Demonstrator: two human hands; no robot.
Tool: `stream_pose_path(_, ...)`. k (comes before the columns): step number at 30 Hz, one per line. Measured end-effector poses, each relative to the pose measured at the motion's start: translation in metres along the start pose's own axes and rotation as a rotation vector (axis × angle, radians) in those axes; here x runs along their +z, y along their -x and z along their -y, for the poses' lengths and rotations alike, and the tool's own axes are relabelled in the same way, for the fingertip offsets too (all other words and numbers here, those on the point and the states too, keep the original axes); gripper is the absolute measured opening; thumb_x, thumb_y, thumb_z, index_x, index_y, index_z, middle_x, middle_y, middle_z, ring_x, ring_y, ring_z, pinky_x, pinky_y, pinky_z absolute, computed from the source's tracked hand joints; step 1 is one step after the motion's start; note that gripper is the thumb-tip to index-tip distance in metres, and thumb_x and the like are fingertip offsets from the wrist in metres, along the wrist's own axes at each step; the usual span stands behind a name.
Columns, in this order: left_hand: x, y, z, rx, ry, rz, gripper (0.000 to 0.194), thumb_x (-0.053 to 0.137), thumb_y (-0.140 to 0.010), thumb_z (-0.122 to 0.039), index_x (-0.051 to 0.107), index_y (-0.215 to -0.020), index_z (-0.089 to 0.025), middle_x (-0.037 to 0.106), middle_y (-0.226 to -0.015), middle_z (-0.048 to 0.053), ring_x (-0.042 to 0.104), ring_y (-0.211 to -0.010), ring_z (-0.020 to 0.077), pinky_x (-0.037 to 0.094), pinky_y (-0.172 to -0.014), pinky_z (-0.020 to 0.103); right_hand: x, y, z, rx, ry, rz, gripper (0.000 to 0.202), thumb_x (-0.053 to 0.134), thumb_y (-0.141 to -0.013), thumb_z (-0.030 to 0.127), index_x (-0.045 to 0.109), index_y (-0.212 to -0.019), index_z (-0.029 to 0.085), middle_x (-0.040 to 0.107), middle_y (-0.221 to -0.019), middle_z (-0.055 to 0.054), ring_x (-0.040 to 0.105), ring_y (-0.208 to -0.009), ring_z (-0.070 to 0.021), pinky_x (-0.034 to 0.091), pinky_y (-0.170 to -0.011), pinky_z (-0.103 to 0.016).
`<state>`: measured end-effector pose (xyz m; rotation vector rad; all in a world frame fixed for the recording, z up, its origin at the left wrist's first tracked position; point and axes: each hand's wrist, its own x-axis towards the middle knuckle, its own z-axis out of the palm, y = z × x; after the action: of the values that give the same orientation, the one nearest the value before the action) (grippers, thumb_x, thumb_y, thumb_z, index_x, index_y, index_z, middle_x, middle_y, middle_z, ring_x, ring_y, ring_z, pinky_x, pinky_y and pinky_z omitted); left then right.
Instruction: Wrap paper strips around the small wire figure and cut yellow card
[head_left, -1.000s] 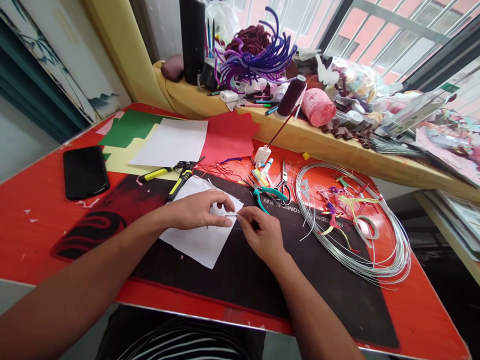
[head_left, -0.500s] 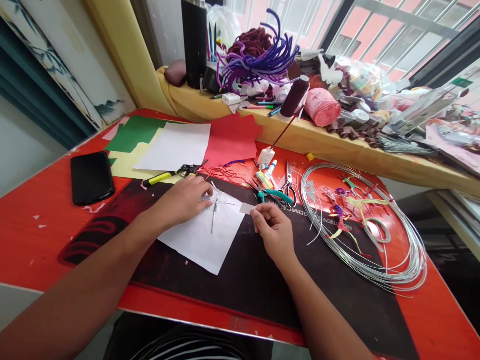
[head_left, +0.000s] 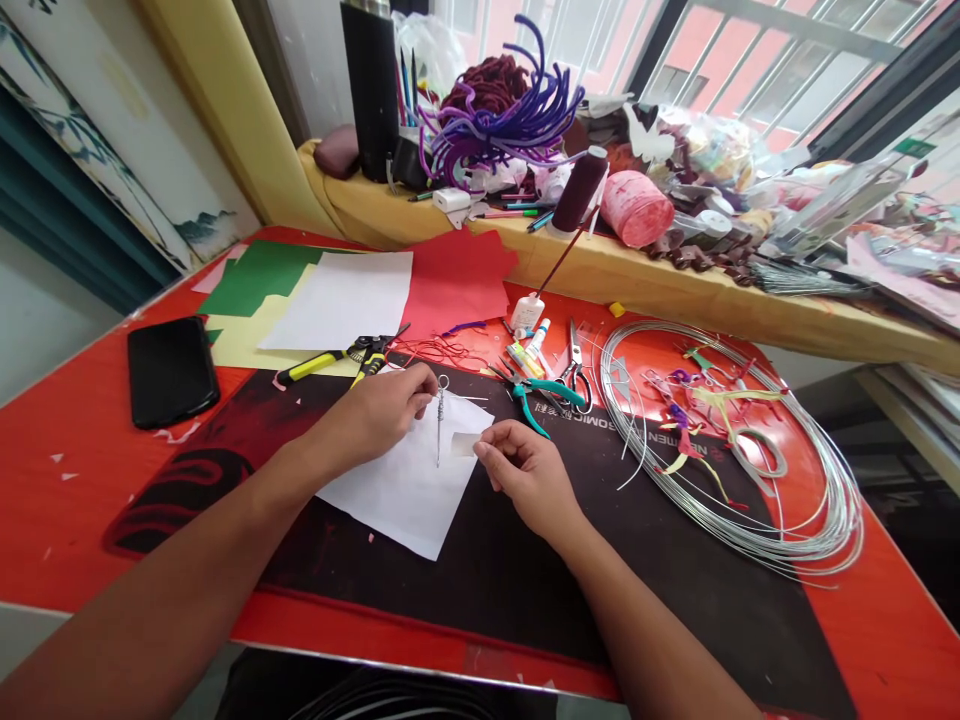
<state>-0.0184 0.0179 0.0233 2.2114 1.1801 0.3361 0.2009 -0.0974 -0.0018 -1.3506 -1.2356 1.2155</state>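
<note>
- My right grip (head_left: pixel 529 468) pinches a small pale strip (head_left: pixel 463 445).
- Just left of it, over the white sheet (head_left: pixel 405 502), the wire figure (head_left: pixel 439 425) points its long axis toward the surface's (head_left: pixel 60 520) near edge.
- My left grip (head_left: pixel 391 410), nearer that figure, pinches its left side.

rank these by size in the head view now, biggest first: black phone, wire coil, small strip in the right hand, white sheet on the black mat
1. Wire coil, by outline
2. White sheet on the black mat, partly covered
3. Black phone
4. Small strip in the right hand
</note>
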Motion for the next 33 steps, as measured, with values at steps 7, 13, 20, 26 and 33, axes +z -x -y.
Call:
stream_pose_path(7,0.011,0.002,-0.002,0.068,0.127,0.054,0.03,0.044,-0.102,-0.03,0.07,-0.116,-0.023,0.069,-0.082,0.0,0.064,-0.078,0.0211,0.044,-0.073,0.034,-0.003,-0.002,-0.001,0.135,-0.043,0.072,0.024,0.074,-0.091,0.044,0.065,-0.091,0.021,0.053,-0.054,0.008,0.043,-0.045,-0.0099,0.027,-0.045,-0.022)
stream_pose_path(13,0.01,0.005,-0.008,0.104,0.196,0.053,0.025,0.047,-0.102,-0.031,0.07,-0.107,-0.022,0.07,-0.081,0.0,0.063,-0.078,0.0198,0.045,-0.075,0.033,-0.005,-0.003,0.004,0.204,-0.05,0.109,0.026,0.075,-0.089,0.045,0.064,-0.09,0.021,0.052,-0.053,0.008,0.041,-0.045,-0.0096,0.027,-0.043,-0.021)
stream_pose_path(20,0.005,0.006,-0.014,0.108,0.219,0.041,0.023,0.048,-0.102,-0.032,0.068,-0.106,-0.021,0.07,-0.081,0.0,0.063,-0.079,0.0198,0.045,-0.075,0.032,-0.007,-0.003,0.007,0.244,-0.07,0.119,0.026,0.074,-0.088,0.045,0.064,-0.09,0.021,0.052,-0.052,0.009,0.041,-0.044,-0.0088,0.028,-0.042,-0.021)
stream_pose_path(26,0.009,0.007,-0.014,0.066,0.366,0.146,0.024,0.047,-0.104,-0.036,0.064,-0.109,-0.02,0.07,-0.083,0.001,0.061,-0.074,0.0188,0.048,-0.072,0.032,-0.007,-0.003,0.005,0.241,-0.113,0.115,0.026,0.074,-0.087,0.044,0.063,-0.09,0.021,0.051,-0.051,0.009,0.037,-0.041,-0.0081,0.025,-0.04,-0.021)
stream_pose_path(33,0.006,0.011,-0.023,0.073,0.262,0.158,0.025,0.047,-0.101,-0.038,0.064,-0.106,-0.021,0.062,-0.087,0.002,0.056,-0.077,0.0199,0.044,-0.071,0.032,-0.007,-0.003,0.005,0.238,-0.167,0.13,0.027,0.075,-0.086,0.043,0.061,-0.091,0.021,0.052,-0.052,0.01,0.036,-0.042,-0.0077,0.025,-0.041,-0.021)
